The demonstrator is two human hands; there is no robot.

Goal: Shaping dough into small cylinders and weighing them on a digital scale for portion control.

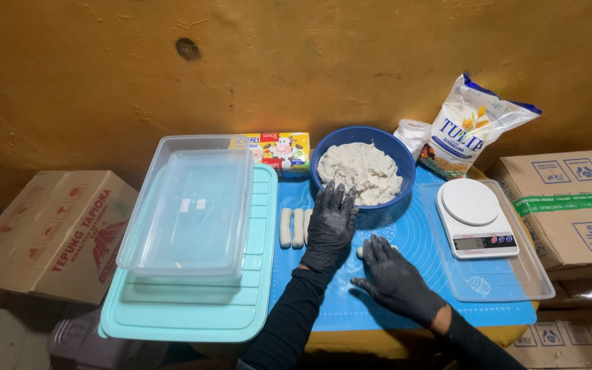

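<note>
Both my hands wear black gloves dusted with flour. My left hand point(329, 223) lies flat on the blue silicone mat point(419, 240), fingers spread, just below the blue bowl point(399, 164) of white dough point(360, 173). It partly covers one of the rolled dough sticks point(292, 227) lying side by side on the mat. My right hand point(393, 275) presses flat on a small piece of dough point(360, 252), of which only an end shows.
Clear plastic containers point(190, 205) stack on a teal lid point(193, 312) at left. A white digital scale point(475, 218) sits on a clear lid point(508, 288) at right. Behind are a flour bag point(471, 127), a small colourful box point(277, 151), cardboard boxes point(53, 233) and the ochre wall.
</note>
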